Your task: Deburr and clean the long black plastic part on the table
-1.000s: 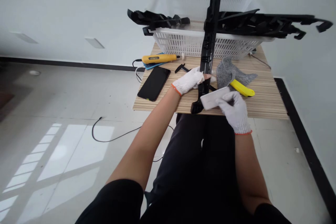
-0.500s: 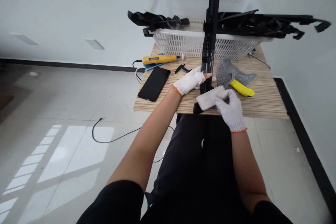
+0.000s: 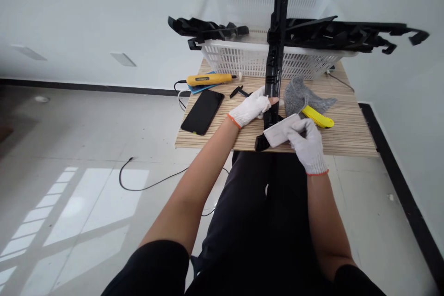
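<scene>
A long black plastic part (image 3: 274, 62) stands lengthwise over the table, its near end by the front edge and its far end above the basket. My left hand (image 3: 254, 107), in a white glove with a bare thumb tip, is closed around its lower section. Gripped in my gloved right hand (image 3: 307, 143) is a flat whitish rectangular pad (image 3: 280, 131), which lies against the part's near end; its material I cannot make out. Just beyond my right hand are a grey cloth (image 3: 297, 95) and a yellow-handled tool (image 3: 318, 117).
A white plastic basket (image 3: 239, 58) at the back bears more black plastic parts (image 3: 333, 34) that jut past both sides. On the table's left lie a phone (image 3: 203, 112), a yellow corded tool (image 3: 210, 79) and a black caliper-like tool (image 3: 237, 91). A cable (image 3: 152, 184) trails on the floor.
My right hand has slid slightly to the right with the pad along the part's near end. My left hand keeps its hold. The whole view has shifted a little.
</scene>
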`<state>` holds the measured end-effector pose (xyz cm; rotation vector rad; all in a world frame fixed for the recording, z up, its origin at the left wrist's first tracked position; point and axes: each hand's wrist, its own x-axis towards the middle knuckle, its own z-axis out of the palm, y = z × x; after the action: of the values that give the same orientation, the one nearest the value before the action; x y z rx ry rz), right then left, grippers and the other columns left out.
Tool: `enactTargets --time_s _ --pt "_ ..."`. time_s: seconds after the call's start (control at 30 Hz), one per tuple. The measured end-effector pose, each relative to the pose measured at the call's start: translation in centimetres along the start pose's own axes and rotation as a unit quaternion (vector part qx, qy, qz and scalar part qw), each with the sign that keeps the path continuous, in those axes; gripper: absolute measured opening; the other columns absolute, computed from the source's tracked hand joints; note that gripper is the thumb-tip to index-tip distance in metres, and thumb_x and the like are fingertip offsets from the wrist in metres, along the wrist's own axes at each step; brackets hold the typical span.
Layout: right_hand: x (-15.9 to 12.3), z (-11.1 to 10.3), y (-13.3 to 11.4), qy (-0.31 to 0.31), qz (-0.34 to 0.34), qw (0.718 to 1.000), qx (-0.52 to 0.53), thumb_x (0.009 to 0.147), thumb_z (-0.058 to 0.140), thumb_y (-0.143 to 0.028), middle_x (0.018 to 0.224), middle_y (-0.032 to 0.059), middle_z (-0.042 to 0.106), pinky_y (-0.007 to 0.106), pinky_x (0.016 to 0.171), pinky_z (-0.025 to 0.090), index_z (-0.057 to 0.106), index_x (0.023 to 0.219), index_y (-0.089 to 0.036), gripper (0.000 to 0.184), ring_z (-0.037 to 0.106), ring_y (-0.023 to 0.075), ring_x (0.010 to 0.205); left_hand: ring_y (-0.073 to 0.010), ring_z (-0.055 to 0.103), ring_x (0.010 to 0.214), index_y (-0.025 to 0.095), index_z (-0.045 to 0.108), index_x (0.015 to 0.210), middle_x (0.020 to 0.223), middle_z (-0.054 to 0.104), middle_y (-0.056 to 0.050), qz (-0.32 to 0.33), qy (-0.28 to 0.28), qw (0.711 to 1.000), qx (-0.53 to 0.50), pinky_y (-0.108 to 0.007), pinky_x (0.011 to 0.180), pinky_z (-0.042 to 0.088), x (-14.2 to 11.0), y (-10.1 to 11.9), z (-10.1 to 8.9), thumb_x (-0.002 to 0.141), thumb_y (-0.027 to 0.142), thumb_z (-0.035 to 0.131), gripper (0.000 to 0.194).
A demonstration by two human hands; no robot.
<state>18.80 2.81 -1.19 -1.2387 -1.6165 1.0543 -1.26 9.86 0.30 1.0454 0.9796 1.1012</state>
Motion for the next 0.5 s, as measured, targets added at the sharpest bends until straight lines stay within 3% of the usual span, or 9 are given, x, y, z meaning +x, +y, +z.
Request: enactTargets --time_s 0.13,0.27,0.37,0.5 --pt "-0.3 0.6 -0.4 -0.101 -0.008 0.995 0.005 0.075 0.080 -0.040 0.076 -0.0020 0.058 0.032 0.068 0.049 0.053 0.076 -0.024 0.032 0.052 0.0159 0.071 -0.0038 0.044 0.047 0.020 0.052 0.094 0.077 0.069 0.003 0.002 -0.005 1.000 0.008 -0.020 0.042 0.025 0.0 -0.1 -0.1 0.085 0.029 0.072 0.023" --pt "-0.2 1.2 -0.5 -0.012 -0.008 1.000 0.002 0.081 0.074 -0.039 0.076 -0.0021 0.056 0.032 0.070 0.049 0.052 0.079 -0.025 0.027 0.052 0.0160 0.072 -0.0055 0.049 0.053 0.020 0.053 0.094 0.075 0.064 0.004 0.010 -0.004 1.000 0.012 -0.021 0.048 0.031 0.0 -0.1 -0.1 0.085 0.026 0.071 0.021" --pt "0.0 1.3 -0.4 -0.070 -0.014 0.997 -0.012 0.077 0.077 -0.036 0.079 -0.0017 0.058 0.032 0.072 0.049 0.053 0.078 -0.024 0.027 0.053 0.0161 0.074 -0.0045 0.043 0.050 0.021 0.050 0.089 0.068 0.052 0.008 0.023 0.002 1.000 0.004 -0.021 0.048 0.030 0.0 -0.2 -0.1 0.084 0.024 0.071 0.022" --pt "0.1 1.1 -0.6 -0.007 -0.020 1.000 -0.007 0.082 0.072 -0.035 0.081 -0.0020 0.059 0.033 0.075 0.049 0.054 0.082 -0.024 0.021 0.054 0.0159 0.075 -0.0038 0.033 0.046 0.022 0.043 0.081 0.062 0.041 0.010 0.024 0.003 1.000 0.009 -0.021 0.044 0.024 -0.3 0.1 0.0 0.086 0.024 0.070 0.028"
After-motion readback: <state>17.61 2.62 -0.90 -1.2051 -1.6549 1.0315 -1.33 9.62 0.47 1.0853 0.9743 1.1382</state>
